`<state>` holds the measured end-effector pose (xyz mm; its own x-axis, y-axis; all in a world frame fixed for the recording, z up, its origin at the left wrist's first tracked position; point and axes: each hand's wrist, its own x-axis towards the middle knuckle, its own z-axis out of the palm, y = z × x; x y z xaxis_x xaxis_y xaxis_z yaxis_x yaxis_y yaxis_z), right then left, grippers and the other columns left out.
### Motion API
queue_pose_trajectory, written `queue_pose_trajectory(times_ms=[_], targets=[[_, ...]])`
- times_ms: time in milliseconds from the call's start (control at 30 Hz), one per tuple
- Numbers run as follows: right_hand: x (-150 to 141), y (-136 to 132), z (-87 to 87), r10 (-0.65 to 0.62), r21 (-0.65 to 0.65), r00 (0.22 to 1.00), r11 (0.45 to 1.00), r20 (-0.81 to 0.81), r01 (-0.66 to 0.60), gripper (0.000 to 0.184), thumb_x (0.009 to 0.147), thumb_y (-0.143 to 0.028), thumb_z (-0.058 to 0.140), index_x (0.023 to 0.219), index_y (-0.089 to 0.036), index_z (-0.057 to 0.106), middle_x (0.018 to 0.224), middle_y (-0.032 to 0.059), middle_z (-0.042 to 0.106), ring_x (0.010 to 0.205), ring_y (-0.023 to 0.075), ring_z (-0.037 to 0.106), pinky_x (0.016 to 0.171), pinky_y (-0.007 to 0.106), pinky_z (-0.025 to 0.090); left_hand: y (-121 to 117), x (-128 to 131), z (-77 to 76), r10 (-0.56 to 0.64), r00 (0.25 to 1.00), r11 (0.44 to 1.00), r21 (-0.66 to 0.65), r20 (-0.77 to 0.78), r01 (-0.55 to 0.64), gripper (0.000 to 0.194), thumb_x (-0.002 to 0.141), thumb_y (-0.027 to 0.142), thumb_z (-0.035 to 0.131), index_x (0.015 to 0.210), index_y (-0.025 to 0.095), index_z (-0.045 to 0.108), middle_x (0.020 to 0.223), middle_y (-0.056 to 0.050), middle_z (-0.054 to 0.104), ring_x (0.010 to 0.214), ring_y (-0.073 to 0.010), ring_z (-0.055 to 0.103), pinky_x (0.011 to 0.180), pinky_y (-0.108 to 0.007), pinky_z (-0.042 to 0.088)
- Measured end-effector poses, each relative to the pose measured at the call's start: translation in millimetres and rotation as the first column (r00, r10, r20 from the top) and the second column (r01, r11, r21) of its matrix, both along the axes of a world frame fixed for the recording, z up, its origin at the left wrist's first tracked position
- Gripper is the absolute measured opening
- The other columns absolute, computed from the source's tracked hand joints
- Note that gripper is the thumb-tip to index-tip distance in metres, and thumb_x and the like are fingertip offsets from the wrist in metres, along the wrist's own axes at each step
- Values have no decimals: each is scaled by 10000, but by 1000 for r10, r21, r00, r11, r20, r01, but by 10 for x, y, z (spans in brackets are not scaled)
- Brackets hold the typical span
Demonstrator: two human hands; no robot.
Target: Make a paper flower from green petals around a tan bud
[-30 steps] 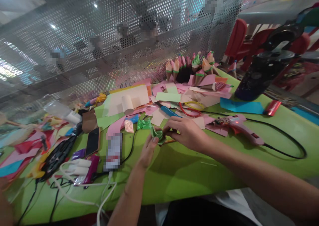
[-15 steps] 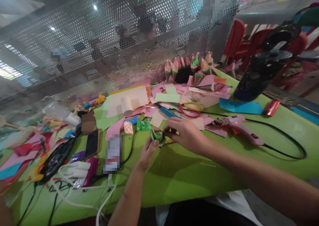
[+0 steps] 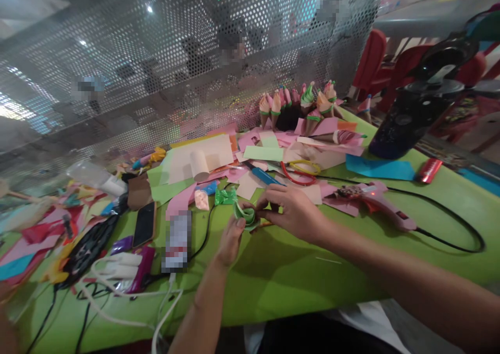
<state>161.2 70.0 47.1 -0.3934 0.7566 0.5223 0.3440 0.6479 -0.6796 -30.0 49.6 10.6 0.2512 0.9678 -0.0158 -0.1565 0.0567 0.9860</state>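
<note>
My left hand [image 3: 231, 237] is closed around a curled light-green paper strip [image 3: 242, 214], coiled in loops over the middle of the table. From the right, my right hand [image 3: 289, 211] pinches the edge of the same strip. Its fingertips are bent inward, and part of the strip is hidden behind them. Under my right hand a thin orange-brown piece [image 3: 267, 223] shows only in part. A shiny green packet [image 3: 225, 196] lies just beyond my left hand. Further back rests a blue-handled tool [image 3: 262, 176].
A pink glue gun [image 3: 390, 208] lies to the right with its cord looped. Behind stand several paper ice-cream cones [image 3: 307, 98] and a dark bottle [image 3: 408, 117]. Phones [image 3: 144, 224], white cables [image 3: 117, 320] and paper sheets [image 3: 219, 153] crowd the left and back of the green table [image 3: 312, 286].
The loops of the green strip have turned slightly and look a little wider. Both hands stay nearly in place, my left thumb shifting slightly left. The view has shifted a little.
</note>
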Motion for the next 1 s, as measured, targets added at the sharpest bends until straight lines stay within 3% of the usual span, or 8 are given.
queue_pose_trajectory(times_ms=[200,433,667,833,1000], targets=[[-43,-36,-43,-19,62,999,998,47,17,110,832,-71,666,855,-178,679,810,33,666,710,142,624,619,224,431,10,-61,-126,17,999,999,49,-37,-15,487,781,623,622,1008,193,587,779,-15,541,713,-169,460,683,-316,382],[-82,-113,-48,-37,168,996,986,87,22,98,914,-152,594,944,-183,682,860,70,692,776,179,654,656,259,465,18,-6,-42,128,990,978,175,-54,-117,466,756,635,631,937,210,574,830,-20,542,747,-181,464,679,-313,387],[-100,-187,30,1,-30,1000,1000,29,0,95,921,-206,591,961,-168,668,805,38,636,629,123,577,573,225,433,-14,28,130,184,968,932,344,-171,-117,450,759,629,622,926,212,587,820,-32,528,747,-204,479,689,-336,420],[-152,-204,23,-41,-143,999,989,-33,36,40,861,-159,630,827,-178,637,744,5,603,618,115,540,562,217,394,-40,32,154,208,962,935,326,-179,-142,420,694,569,695,906,217,612,815,-37,536,748,-215,482,696,-350,407],[-191,-215,3,-80,-187,993,980,-90,62,115,791,-88,630,840,-190,611,756,-6,610,599,107,520,553,213,393,-43,24,111,194,965,940,314,-177,-131,450,707,605,674,940,224,623,864,-56,559,786,-236,499,723,-365,416]])
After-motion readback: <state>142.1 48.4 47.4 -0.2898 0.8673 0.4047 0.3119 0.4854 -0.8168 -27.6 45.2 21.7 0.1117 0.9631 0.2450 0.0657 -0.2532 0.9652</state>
